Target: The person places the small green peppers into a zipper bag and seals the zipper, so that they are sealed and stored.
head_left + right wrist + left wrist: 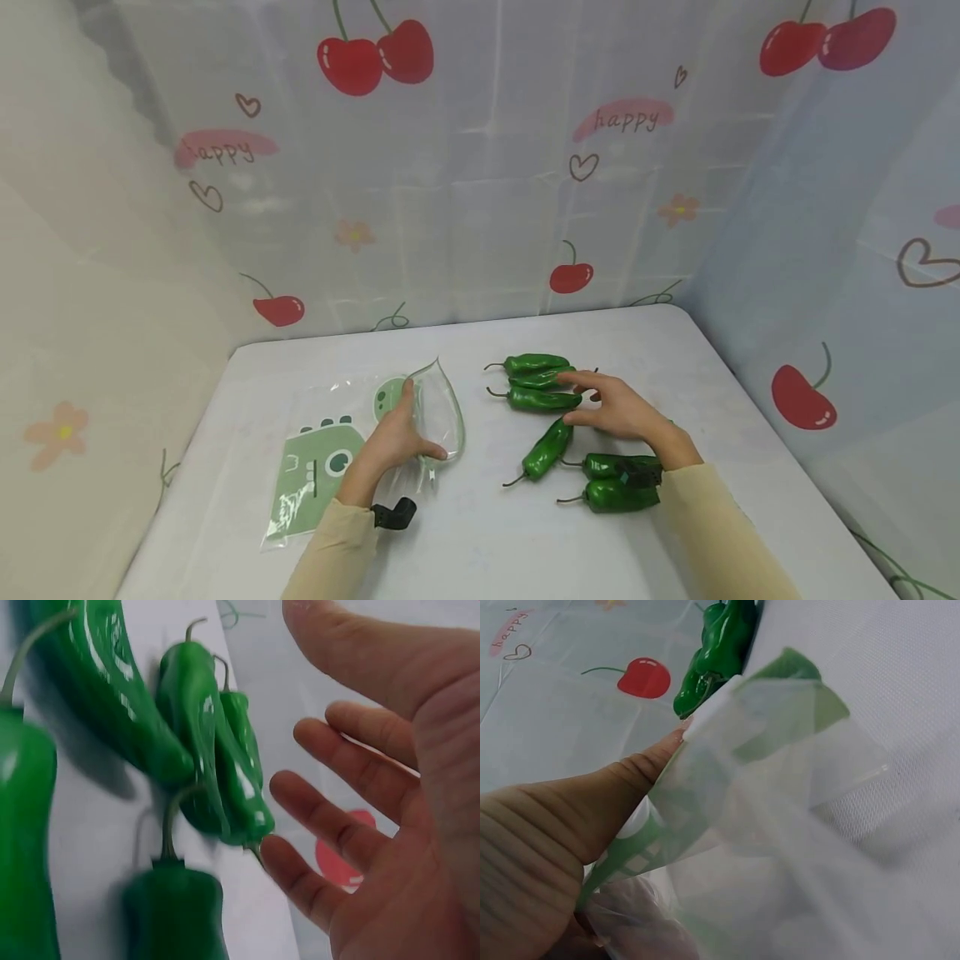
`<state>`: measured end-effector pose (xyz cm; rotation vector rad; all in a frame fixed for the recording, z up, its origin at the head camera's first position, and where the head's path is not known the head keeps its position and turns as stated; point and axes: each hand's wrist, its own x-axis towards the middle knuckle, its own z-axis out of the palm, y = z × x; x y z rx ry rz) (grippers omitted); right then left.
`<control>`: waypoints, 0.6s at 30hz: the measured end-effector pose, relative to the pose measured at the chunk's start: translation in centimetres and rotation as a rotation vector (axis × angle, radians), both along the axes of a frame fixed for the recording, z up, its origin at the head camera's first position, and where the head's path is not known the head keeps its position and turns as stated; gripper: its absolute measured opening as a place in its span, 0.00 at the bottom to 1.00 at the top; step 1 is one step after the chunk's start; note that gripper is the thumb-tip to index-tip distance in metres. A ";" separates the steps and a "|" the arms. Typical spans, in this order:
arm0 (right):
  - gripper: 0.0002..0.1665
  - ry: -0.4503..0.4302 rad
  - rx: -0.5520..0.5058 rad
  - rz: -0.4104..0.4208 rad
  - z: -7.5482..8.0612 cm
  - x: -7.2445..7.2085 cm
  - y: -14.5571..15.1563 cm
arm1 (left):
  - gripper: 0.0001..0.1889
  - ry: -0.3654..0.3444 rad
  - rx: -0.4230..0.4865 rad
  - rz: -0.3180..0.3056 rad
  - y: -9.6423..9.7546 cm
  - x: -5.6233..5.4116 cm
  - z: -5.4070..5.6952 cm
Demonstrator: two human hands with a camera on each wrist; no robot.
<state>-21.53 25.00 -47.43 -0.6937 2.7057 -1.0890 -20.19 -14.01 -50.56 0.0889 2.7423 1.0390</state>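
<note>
In the head view my left hand (393,437) is at the mouth of a clear plastic bag (442,408) with a green cartoon print, thumb and fingers spread wide apart along its gaping rim. The left wrist view shows the thumb straight against the edge of the bag (780,757); some fingers are blurred behind the plastic. My right hand (618,408) hovers over green peppers, fingers parted and nothing between them. Its thumb tip overlaps the top of a slanted pepper (547,450). Beyond lies a row of peppers (536,400), partly hidden by the fingers.
Two more peppers (618,496) lie near the right wrist, partly covered by a dark wrist camera (641,473). All rests on a white table (495,542). Patterned curtains (480,208) stand around its back and sides.
</note>
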 end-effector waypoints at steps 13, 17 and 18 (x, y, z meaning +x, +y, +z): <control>0.36 0.040 -0.091 -0.071 -1.4 0.2 5.3 | 0.80 0.005 0.027 -0.008 -0.1 0.1 0.0; 0.36 0.029 -0.095 -0.110 -1.8 0.5 6.5 | 0.80 -0.001 0.021 -0.003 -0.2 0.0 -0.1; 0.36 0.024 -0.093 -0.120 -1.9 0.5 6.7 | 0.80 -0.001 0.019 -0.001 -0.3 0.0 -0.1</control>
